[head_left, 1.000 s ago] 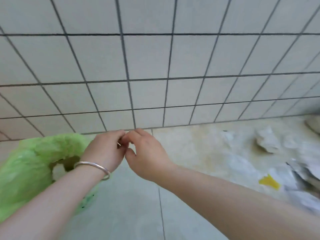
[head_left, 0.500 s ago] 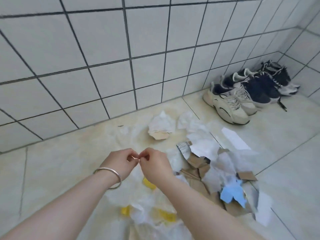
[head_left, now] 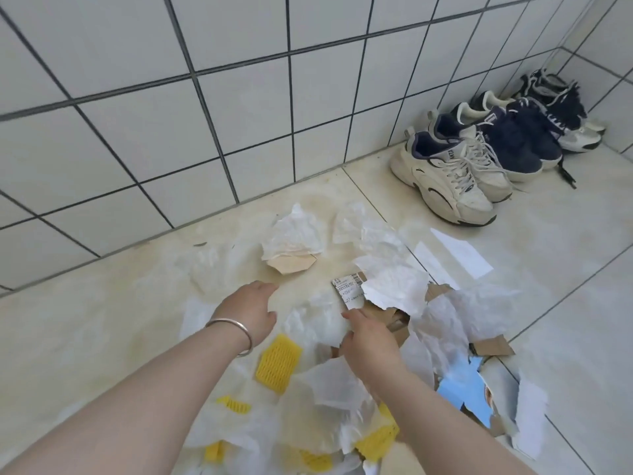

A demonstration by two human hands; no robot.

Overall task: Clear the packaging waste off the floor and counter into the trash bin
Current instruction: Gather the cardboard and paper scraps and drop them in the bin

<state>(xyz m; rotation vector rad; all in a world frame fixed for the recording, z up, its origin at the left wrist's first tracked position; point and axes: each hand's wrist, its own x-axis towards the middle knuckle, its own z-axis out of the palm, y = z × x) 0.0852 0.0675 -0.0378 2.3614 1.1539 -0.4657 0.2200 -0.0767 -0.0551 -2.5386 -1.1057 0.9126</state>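
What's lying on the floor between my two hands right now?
In the head view, crumpled translucent plastic wrap lies between the left hand and right hand, with bare floor tile just beyond.

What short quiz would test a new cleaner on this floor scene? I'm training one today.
1. True or false: the left hand grips the yellow foam net sleeve.
2. The row of sneakers stands: A) against the white tiled wall, B) on the torn paper, C) in a bin.
3. Fill in: the right hand reaches over the torn paper beside the white ____ label.

Key: 1 false; 2 A; 3 barcode.
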